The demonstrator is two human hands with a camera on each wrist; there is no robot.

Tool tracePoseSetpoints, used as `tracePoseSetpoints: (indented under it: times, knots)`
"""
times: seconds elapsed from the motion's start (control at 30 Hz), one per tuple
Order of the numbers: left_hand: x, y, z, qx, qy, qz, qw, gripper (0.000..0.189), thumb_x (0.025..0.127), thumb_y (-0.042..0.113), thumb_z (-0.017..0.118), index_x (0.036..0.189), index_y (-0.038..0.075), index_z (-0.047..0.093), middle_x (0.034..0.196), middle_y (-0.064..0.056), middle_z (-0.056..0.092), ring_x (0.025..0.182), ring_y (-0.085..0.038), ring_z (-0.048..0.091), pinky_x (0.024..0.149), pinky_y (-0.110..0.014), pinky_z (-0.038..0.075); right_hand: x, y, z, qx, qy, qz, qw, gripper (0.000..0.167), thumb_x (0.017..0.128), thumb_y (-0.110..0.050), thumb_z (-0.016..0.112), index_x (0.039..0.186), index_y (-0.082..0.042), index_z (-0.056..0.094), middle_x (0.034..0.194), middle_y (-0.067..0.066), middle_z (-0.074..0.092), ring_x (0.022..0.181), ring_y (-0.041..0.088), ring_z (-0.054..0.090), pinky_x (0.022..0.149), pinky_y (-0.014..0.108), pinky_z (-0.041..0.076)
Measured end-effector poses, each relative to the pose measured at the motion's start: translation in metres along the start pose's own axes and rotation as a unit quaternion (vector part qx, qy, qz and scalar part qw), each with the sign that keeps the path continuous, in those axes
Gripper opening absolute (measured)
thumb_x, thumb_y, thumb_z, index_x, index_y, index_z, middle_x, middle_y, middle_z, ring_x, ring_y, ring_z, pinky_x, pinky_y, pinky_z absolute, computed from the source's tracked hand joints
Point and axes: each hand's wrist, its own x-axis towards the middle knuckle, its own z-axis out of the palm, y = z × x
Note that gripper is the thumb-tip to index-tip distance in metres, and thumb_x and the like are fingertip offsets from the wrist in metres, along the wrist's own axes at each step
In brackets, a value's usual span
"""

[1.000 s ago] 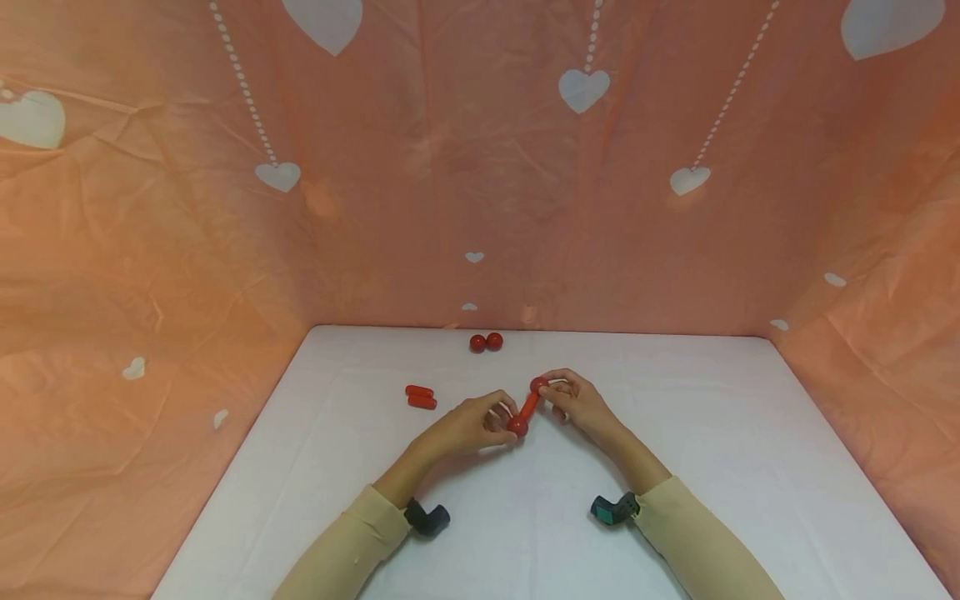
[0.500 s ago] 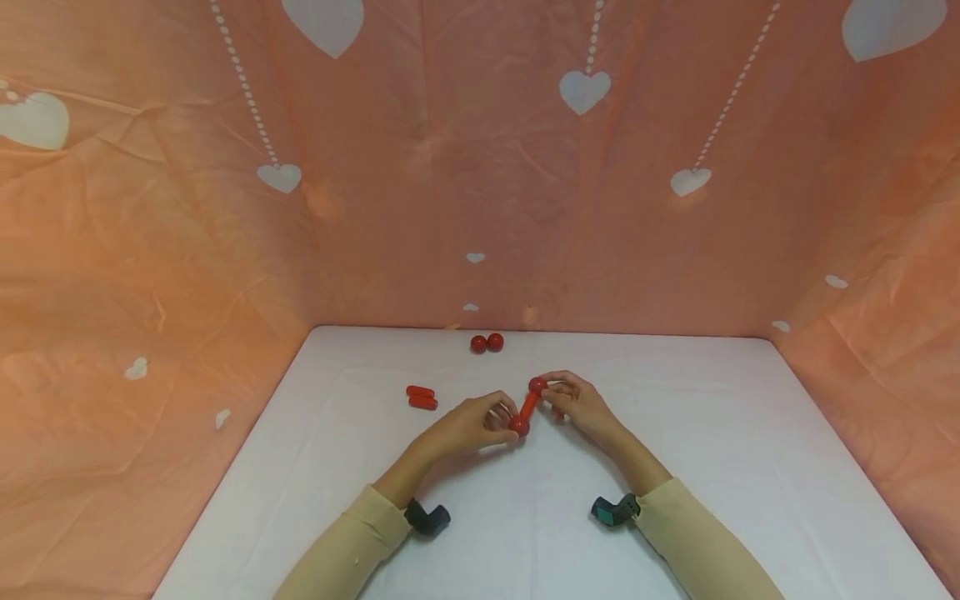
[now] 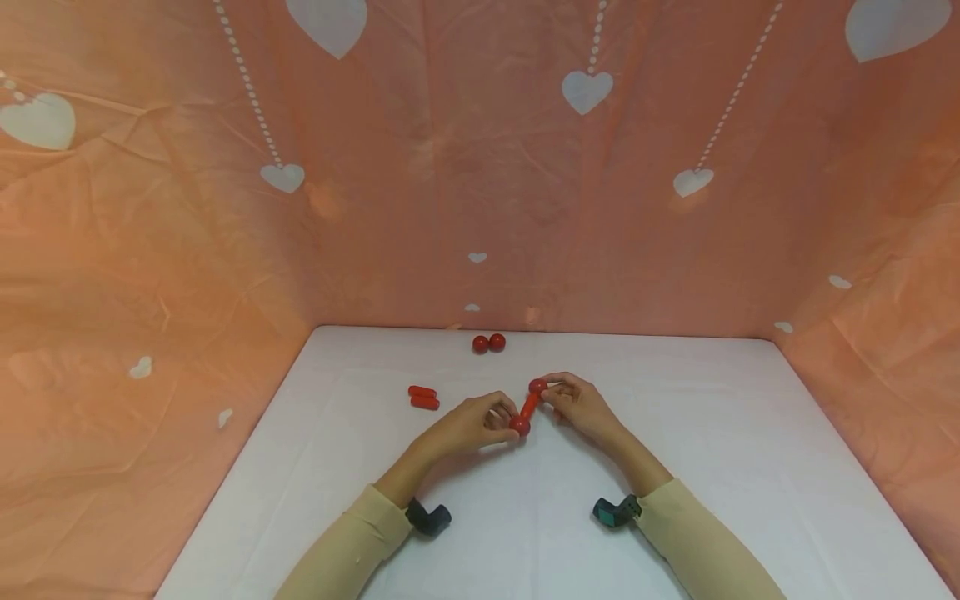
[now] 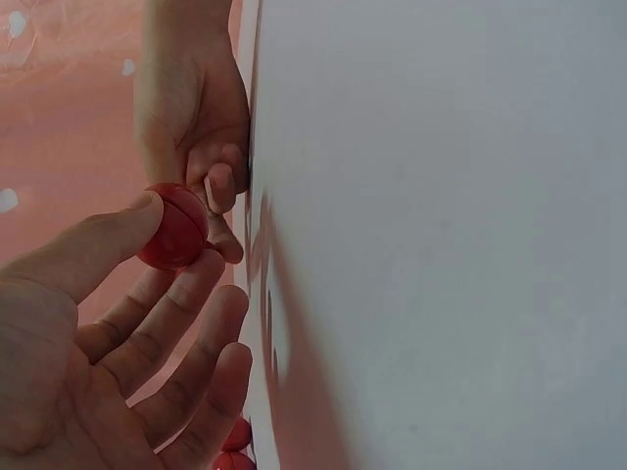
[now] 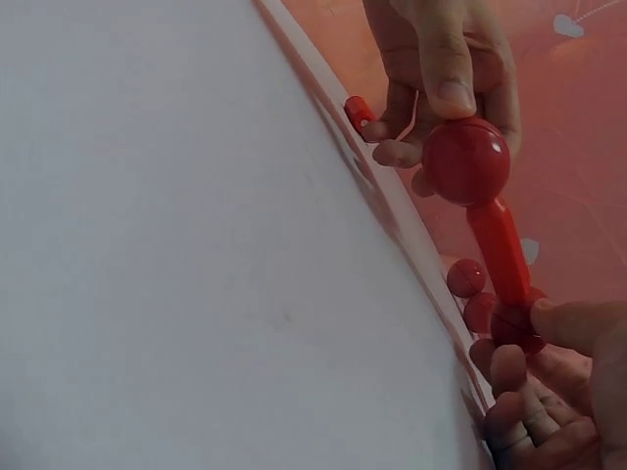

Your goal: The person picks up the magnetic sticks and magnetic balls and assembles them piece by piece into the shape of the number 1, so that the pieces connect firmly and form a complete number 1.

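Between the two hands is a red dumbbell-shaped piece [image 5: 500,250], a faceted rod with a ball at each end, slanting from near left to far right in the head view. My left hand [image 3: 476,423] pinches the nearer ball [image 4: 179,231] between thumb and fingers; a seam line runs across that ball. The farther ball [image 3: 537,386] is pinched by my right hand [image 3: 583,407]. In the right wrist view the thumb [image 5: 578,321] presses on this ball, and the rod joins both balls. The left wrist view hides the rod behind the nearer ball.
Two loose red balls [image 3: 489,343] sit side by side near the back edge of the white table [image 3: 675,417]. Two red rods [image 3: 423,397] lie together left of the left hand. An orange curtain with white hearts [image 3: 450,167] encloses the back and sides.
Both hands keep their hold on the two balls, with almost no movement. The whole head view has shifted very slightly.
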Motion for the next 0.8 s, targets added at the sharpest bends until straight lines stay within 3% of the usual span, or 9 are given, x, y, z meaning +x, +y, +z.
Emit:
tracePoseSetpoints:
  times: [0.33,0.8]
  knots:
    - [-0.0003,-0.0034,-0.0023,0.001,0.003,-0.005,1.0000,0.028,0.097,0.031,0.083,0.118,0.023,0.068,0.107,0.007,0.074,0.100,-0.014,0.069,0.093,-0.038,0.059,-0.0004,-0.0013,-0.0010,-0.047,0.000,-0.001,0.9989,0.038,0.106,-0.023,0.071,0.139,-0.005,0.065,0.088,0.005,0.069,0.070,0.017,0.059,0.065,0.027,0.049]
    - [0.0021,-0.0080,-0.0036,0.002,0.008,-0.019,0.9998,0.027,0.098,0.030,0.082,0.119,0.023,0.068,0.107,0.007,0.077,0.101,-0.014,0.071,0.098,-0.042,0.059,-0.0011,-0.0020,0.0025,-0.040,0.003,0.001,0.9992,0.038,0.105,-0.018,0.071,0.141,-0.004,0.064,0.104,0.009,0.075,0.074,0.017,0.062,0.064,0.025,0.052]
